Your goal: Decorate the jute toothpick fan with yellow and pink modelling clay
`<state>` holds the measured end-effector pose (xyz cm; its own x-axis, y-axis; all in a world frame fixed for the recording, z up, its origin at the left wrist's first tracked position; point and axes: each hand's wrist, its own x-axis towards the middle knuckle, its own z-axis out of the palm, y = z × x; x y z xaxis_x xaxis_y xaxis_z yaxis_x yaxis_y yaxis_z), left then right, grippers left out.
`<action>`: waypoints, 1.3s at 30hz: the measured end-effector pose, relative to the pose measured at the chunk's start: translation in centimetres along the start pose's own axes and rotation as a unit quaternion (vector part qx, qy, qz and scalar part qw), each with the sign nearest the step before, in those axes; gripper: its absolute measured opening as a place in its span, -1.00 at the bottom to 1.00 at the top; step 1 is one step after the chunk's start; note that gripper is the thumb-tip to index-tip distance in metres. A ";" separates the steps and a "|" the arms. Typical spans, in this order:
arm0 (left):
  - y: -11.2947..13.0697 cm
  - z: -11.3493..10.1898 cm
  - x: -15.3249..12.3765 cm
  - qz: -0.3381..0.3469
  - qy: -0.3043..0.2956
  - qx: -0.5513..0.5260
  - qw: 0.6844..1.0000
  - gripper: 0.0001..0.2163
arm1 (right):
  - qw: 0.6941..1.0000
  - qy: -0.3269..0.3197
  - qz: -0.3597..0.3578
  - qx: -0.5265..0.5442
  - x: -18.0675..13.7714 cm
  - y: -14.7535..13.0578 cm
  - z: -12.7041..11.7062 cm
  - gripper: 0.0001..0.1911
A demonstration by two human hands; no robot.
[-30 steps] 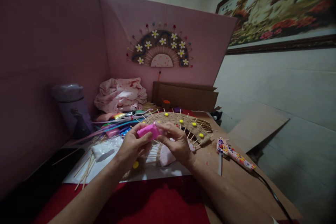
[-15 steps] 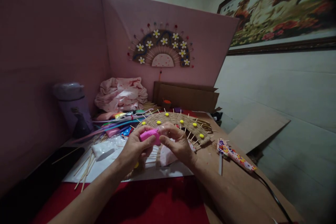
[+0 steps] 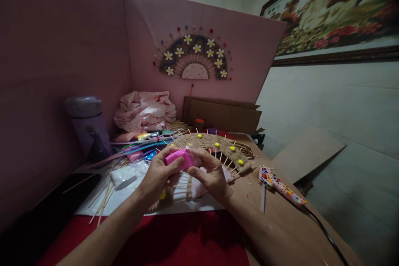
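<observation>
Between my hands, over the woven piece, is a packet of bright pink modelling clay (image 3: 179, 158) in clear plastic. My left hand (image 3: 160, 172) is closed around its left side, thumb on the near face. My right hand (image 3: 215, 174) pinches the clear wrapper at the packet's right end. Behind and below them lies a half-round fan (image 3: 226, 147) woven of brown cord over thin sticks, dotted with yellow blobs. My hands hide part of it and of the pale pink fabric (image 3: 198, 189) at its centre.
A flower-patterned glue gun (image 3: 280, 186) with a black cord lies at the right. Loose sticks (image 3: 104, 201) and a clear plastic bag (image 3: 124, 174) are at the left, near a purple bottle (image 3: 89, 133). Bundled pink cloth (image 3: 145, 110) and cardboard (image 3: 222, 112) stand behind. A finished-looking fan (image 3: 195, 56) hangs on the pink panel.
The pink packet has turned slightly, and more of its face shows. My right fingers have shifted over the wrapper at its end. The camera view has moved slightly.
</observation>
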<state>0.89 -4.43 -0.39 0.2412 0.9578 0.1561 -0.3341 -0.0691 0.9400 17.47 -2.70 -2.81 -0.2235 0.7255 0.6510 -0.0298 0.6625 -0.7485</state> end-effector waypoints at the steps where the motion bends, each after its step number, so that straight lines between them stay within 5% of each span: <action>1: 0.0 0.0 0.0 0.002 0.001 0.003 1.000 -0.68 | 1.000 -0.011 0.005 0.011 0.1 0.0 -0.1 -0.55; 19: -0.2 1.0 0.2 0.038 0.098 -0.034 0.994 -0.61 | 0.999 0.025 -0.025 0.019 0.5 -0.4 0.4 -0.74; 26: 0.1 0.6 0.4 0.062 0.107 -0.020 0.992 -0.58 | 0.999 0.024 0.018 0.024 -0.2 0.1 0.7 -0.59; 39: 0.0 0.4 0.4 0.073 0.102 0.016 0.992 -0.61 | 0.999 0.018 0.026 0.023 -0.1 0.4 0.6 -0.67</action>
<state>1.39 -4.21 -0.24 0.0016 0.9735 0.2287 -0.3212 -0.2161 0.9220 16.93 -2.58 -3.24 -0.1908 0.7653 0.6147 -0.0635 0.6153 -0.7857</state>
